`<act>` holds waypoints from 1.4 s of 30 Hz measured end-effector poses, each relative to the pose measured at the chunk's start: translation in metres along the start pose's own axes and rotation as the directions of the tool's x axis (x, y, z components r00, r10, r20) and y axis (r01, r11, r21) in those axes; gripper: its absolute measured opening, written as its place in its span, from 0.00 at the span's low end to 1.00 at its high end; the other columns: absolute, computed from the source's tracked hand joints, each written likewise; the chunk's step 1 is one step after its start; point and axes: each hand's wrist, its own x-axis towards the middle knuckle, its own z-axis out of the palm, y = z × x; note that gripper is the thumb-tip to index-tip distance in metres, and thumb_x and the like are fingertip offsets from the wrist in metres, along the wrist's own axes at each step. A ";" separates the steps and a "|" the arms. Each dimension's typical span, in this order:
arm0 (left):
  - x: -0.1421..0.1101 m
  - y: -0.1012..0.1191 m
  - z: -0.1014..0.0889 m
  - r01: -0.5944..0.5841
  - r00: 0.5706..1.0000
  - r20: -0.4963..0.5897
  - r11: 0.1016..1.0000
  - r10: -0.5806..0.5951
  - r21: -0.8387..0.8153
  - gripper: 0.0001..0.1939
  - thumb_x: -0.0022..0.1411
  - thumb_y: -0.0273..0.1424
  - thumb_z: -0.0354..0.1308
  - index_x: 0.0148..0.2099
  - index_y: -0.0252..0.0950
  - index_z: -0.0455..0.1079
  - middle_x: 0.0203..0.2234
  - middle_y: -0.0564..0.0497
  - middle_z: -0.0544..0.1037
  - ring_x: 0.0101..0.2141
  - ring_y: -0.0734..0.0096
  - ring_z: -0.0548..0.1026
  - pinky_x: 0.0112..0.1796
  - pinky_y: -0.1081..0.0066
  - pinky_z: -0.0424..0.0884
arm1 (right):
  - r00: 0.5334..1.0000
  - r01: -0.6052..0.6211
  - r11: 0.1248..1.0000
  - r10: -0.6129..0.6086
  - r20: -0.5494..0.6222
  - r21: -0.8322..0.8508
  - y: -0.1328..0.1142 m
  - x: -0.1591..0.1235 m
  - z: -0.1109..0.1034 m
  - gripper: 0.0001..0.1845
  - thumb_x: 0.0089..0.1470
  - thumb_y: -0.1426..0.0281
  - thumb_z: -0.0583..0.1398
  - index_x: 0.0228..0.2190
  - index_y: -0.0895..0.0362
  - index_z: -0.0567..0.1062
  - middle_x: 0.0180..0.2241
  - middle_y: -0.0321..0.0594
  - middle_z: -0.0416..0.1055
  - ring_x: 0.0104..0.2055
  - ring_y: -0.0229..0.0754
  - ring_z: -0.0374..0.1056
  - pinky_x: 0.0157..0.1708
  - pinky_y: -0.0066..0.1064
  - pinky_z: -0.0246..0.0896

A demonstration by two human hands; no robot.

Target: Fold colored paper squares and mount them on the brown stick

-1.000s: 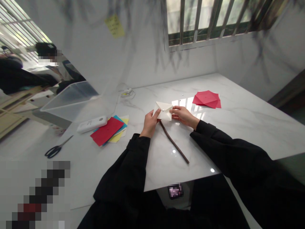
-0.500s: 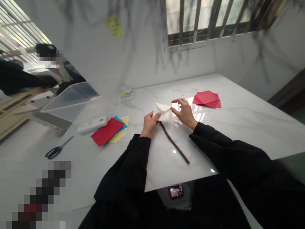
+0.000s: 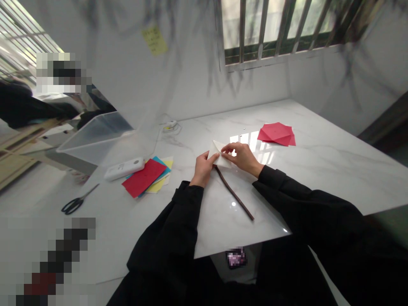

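White marbled table [image 3: 338,157] takes up most of the view, pushed up to the wall. Barred window [image 3: 251,26] above it, bars reflecting on the tabletop. Person in dark clothes off to the left in the background, partly pixelated. Clear plastic box [image 3: 92,142] at the table's left side.

Paper stack [image 3: 144,178] right of the scissors: red sheet on top, blue and yellow poking out under it. White handheld device [image 3: 125,169] lies just behind, its right end up against the stack.

Left hand [image 3: 203,169]: gripping, thumb flat on the front of the white paper, fingers behind. Right hand [image 3: 244,159]: thumb and fingertips drawn together at the paper's right part, touching it. Can't tell if that's a pinch on the paper or just a press. Both sleeves black.

Pink-red sheets [image 3: 276,134] fanned out at the back right, well apart from both hands. Dark stick [image 3: 234,194] lies diagonally, upper end at the left hand; contact there unclear. Black scissors [image 3: 73,205] far left, blades angled toward the stack.

Yellow note [image 3: 155,40] on the wall. White paper [image 3: 214,148], creased, held above the table between the hands. Small white cable [image 3: 170,124] near the wall.
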 end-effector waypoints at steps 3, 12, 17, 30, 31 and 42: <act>0.001 -0.002 -0.001 -0.032 0.999 0.008 0.999 0.032 0.041 0.23 0.47 0.42 0.75 0.42 0.33 0.82 0.34 0.46 0.84 0.32 0.64 0.78 0.33 0.69 0.73 | 1.000 -0.023 1.000 0.023 0.005 0.003 0.001 0.000 0.000 0.03 0.59 0.66 0.68 0.36 0.50 0.84 0.32 0.37 0.80 0.36 0.44 0.71 0.42 0.36 0.63; 0.004 -0.006 -0.003 -0.087 0.996 0.012 0.992 0.086 0.093 0.26 0.49 0.46 0.75 0.44 0.32 0.82 0.35 0.45 0.84 0.34 0.63 0.78 0.34 0.69 0.74 | 0.999 -0.050 0.993 0.049 0.018 0.105 0.002 -0.002 0.002 0.06 0.60 0.63 0.67 0.36 0.51 0.83 0.32 0.37 0.81 0.35 0.43 0.73 0.39 0.35 0.66; 0.006 -0.008 -0.004 -0.097 0.995 0.001 0.990 0.097 0.101 0.25 0.48 0.45 0.76 0.42 0.32 0.81 0.36 0.45 0.84 0.34 0.63 0.78 0.35 0.69 0.74 | 0.997 -0.064 0.987 0.059 0.040 0.144 0.001 -0.003 0.002 0.07 0.61 0.63 0.67 0.38 0.51 0.84 0.33 0.38 0.81 0.34 0.42 0.73 0.40 0.35 0.68; 0.002 -0.002 0.000 -0.110 0.993 -0.017 0.983 0.113 0.149 0.20 0.48 0.39 0.74 0.41 0.33 0.82 0.34 0.48 0.83 0.32 0.65 0.77 0.35 0.69 0.72 | 0.997 -0.067 0.985 0.060 0.051 0.157 0.004 -0.002 0.003 0.05 0.59 0.65 0.67 0.35 0.50 0.85 0.35 0.39 0.81 0.36 0.43 0.73 0.44 0.38 0.70; 0.002 -0.002 0.000 -0.115 0.993 -0.018 0.981 0.120 0.157 0.19 0.49 0.39 0.74 0.40 0.33 0.82 0.34 0.48 0.83 0.32 0.64 0.77 0.35 0.69 0.72 | 0.997 -0.067 0.985 0.060 0.049 0.161 0.004 -0.003 0.003 0.05 0.59 0.66 0.67 0.35 0.50 0.85 0.35 0.39 0.81 0.36 0.43 0.73 0.44 0.38 0.71; 0.003 -0.005 -0.001 -0.139 0.990 -0.003 0.975 0.142 0.176 0.20 0.48 0.42 0.75 0.40 0.34 0.81 0.36 0.47 0.84 0.35 0.62 0.78 0.36 0.68 0.72 | 0.994 -0.108 0.968 0.102 0.037 0.228 0.002 -0.003 0.005 0.06 0.58 0.65 0.66 0.35 0.53 0.84 0.32 0.38 0.80 0.35 0.42 0.75 0.41 0.36 0.74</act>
